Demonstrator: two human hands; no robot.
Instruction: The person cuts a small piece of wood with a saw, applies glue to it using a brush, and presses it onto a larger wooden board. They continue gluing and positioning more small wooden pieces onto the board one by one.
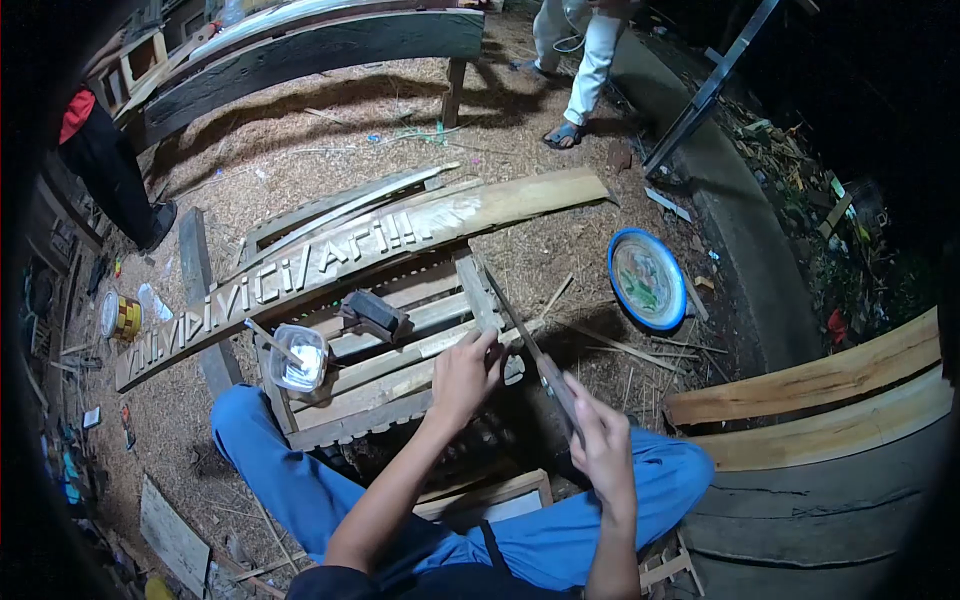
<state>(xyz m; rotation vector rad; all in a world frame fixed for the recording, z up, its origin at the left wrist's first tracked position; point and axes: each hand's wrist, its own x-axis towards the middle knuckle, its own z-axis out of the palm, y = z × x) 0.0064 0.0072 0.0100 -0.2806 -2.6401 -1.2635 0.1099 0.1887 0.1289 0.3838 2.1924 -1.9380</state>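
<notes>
My right hand [603, 440] is closed around the handle end of a long narrow-bladed tool [530, 343]. Its dark blade points forward and left, past the right end of a slatted wooden stand [375, 410]. Whether it is a saw or a knife, I cannot tell. Beside the blade, my left hand [465, 378] is closed with its fingertips together at the stand's right edge. What those fingers grip, if anything, is too small to make out. A dark block [374, 315] lies on the slats. Left of it stands a clear plastic tub [297, 358] holding white stuff and a stick.
A long board [540, 200] with raised letters lies across the stand's far side. To the right is a blue-rimmed basin [683, 290], with wooden planks [800, 390] nearer me. A can [122, 316] stands left. Two people stand near a large bench [330, 62].
</notes>
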